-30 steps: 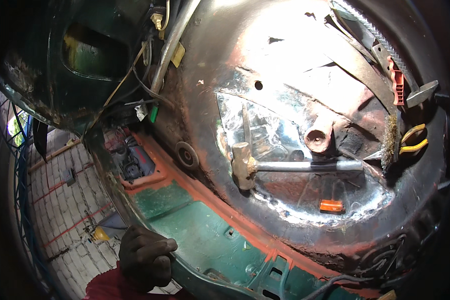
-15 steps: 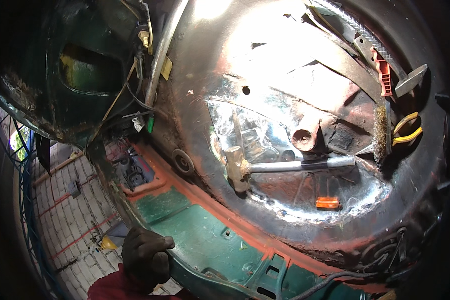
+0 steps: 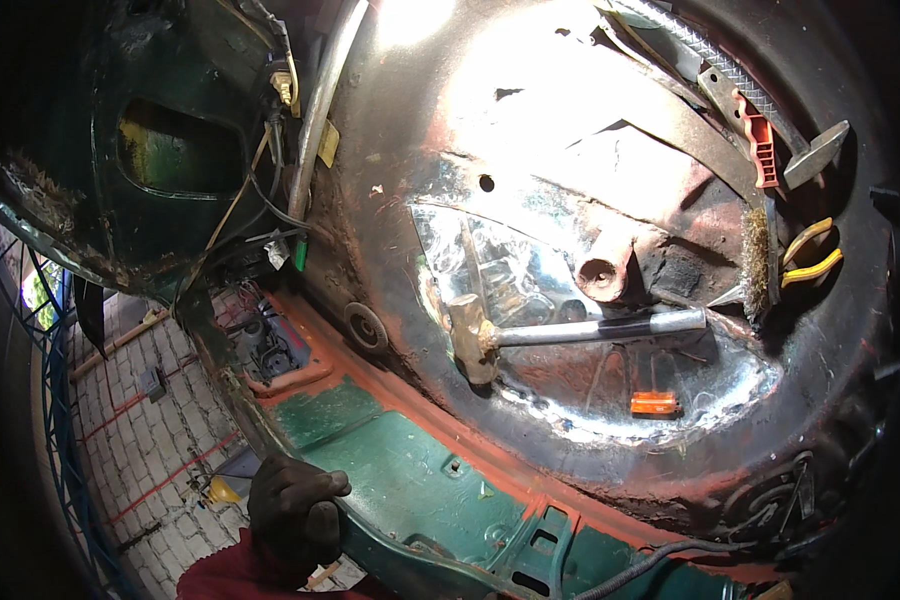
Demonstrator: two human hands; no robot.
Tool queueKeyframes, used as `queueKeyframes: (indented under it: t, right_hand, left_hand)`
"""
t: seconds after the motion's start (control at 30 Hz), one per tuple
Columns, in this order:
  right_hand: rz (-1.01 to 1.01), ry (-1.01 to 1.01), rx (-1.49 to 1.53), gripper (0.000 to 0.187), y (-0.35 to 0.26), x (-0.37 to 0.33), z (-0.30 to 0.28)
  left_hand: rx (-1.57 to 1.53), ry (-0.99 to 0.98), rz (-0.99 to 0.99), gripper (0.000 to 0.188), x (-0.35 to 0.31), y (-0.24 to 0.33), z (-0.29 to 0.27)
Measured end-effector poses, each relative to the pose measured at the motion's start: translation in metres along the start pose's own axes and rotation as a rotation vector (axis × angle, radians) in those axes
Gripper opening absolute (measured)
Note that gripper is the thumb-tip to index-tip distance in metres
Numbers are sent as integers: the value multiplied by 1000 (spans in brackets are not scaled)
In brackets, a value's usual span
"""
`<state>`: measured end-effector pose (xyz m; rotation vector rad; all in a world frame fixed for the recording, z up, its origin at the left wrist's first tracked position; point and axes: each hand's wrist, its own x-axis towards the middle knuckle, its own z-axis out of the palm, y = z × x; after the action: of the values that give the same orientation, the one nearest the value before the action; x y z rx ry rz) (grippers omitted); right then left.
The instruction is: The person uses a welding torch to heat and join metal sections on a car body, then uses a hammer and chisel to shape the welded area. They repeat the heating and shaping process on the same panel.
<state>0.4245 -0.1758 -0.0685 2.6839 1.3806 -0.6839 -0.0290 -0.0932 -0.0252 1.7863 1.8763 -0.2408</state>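
Observation:
My left hand (image 3: 295,510), in a dark glove with a dark red sleeve, is closed over the edge of the green metal car-body panel (image 3: 370,450) at the lower left. My right hand is out of view. Beyond the panel, in the round metal well (image 3: 390,240), lies a hammer (image 3: 600,328) with a block-shaped head and a metal handle. An orange plastic piece (image 3: 655,402) lies near it. At the well's right side are a wire brush (image 3: 757,250) and yellow-handled pliers (image 3: 813,262). A second hammer (image 3: 816,155) rests by an orange-red handle (image 3: 759,140).
A metal tube (image 3: 327,110) and loose wires stand at the upper left beside a dark green body part (image 3: 60,110). A grey hose (image 3: 650,562) crosses the lower right. Brick paving (image 3: 160,440) shows beyond the panel, with a yellow object (image 3: 223,490) on it.
The view has shifted slightly. My left hand keeps its hold on the panel edge, and the tools lie as before.

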Motion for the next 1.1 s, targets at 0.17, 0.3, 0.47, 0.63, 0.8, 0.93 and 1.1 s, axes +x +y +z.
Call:
queueKeyframes:
  t: [0.17,0.3,0.47,0.63,0.8,0.93,1.1]
  right_hand:
    - [10,-11,12,43,3,-1,-4]
    - [25,-5,13,43,10,-7,-12]
    - [25,-24,42,41,17,-2,-28]
    - [-182,80,26,40,1,-5,-33]
    - [-269,47,29,38,25,-16,-27]
    - [-309,34,-20,38,41,-20,-40]
    - [-438,157,288,32,42,-8,-41]
  left_hand:
    - [-9,-13,0,22,1,2,-1]
    - [16,-25,2,23,3,3,0]
    - [19,66,-9,23,-7,10,-1]
    - [-44,145,119,23,11,-1,20]
    - [-88,282,-99,12,-24,-20,29]
    - [-191,233,-33,17,-17,-12,25]
    - [-5,220,264,17,-2,-35,37]
